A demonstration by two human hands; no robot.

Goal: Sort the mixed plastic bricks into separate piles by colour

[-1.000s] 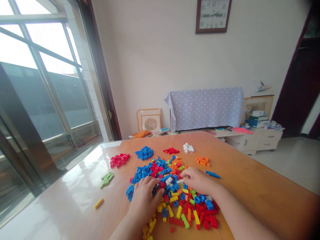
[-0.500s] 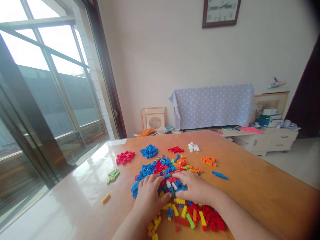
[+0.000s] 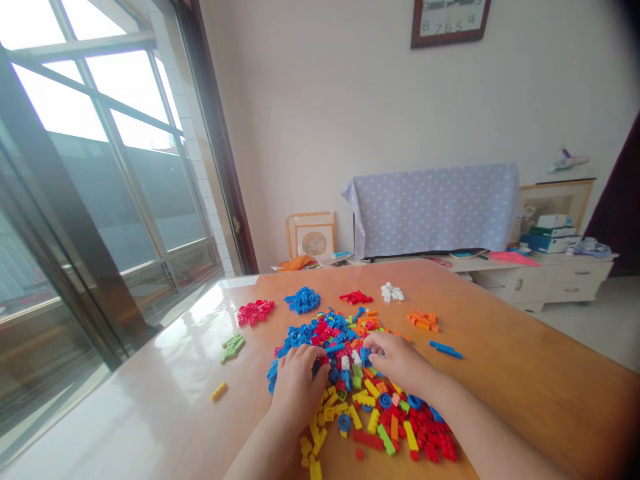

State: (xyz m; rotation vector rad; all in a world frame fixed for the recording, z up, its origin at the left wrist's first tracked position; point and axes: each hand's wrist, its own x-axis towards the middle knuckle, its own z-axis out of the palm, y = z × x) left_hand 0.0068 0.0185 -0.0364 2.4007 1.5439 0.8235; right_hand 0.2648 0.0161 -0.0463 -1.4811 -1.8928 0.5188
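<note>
A large mixed pile of plastic building bricks (image 3: 345, 381) spreads over the wooden table, in blue, red, yellow, orange, green and white. My left hand (image 3: 299, 381) rests on the pile's left side, its fingers curled toward the thumb; what lies between them is mostly hidden. On the other side, my right hand (image 3: 397, 358) has its thumb and fingers drawn together at a blue brick (image 3: 365, 357). White bricks (image 3: 345, 363) lie in the pile between the two hands. Yellow bricks (image 3: 329, 413) and red bricks (image 3: 433, 430) spread nearer to me.
Around the pile sit small single-colour groups: pink-red pieces (image 3: 255, 312), blue pieces (image 3: 303, 300), red pieces (image 3: 356, 297), white pieces (image 3: 392, 292), orange pieces (image 3: 424, 321) and light green pieces (image 3: 233, 347). A yellow brick (image 3: 219, 391) and a blue strip (image 3: 446, 349) lie apart.
My hands have moved apart, uncovering more bricks between them. My right hand's fingers have closed in at a blue brick; my left hand's fingers have curled more. The view has shifted slightly.
</note>
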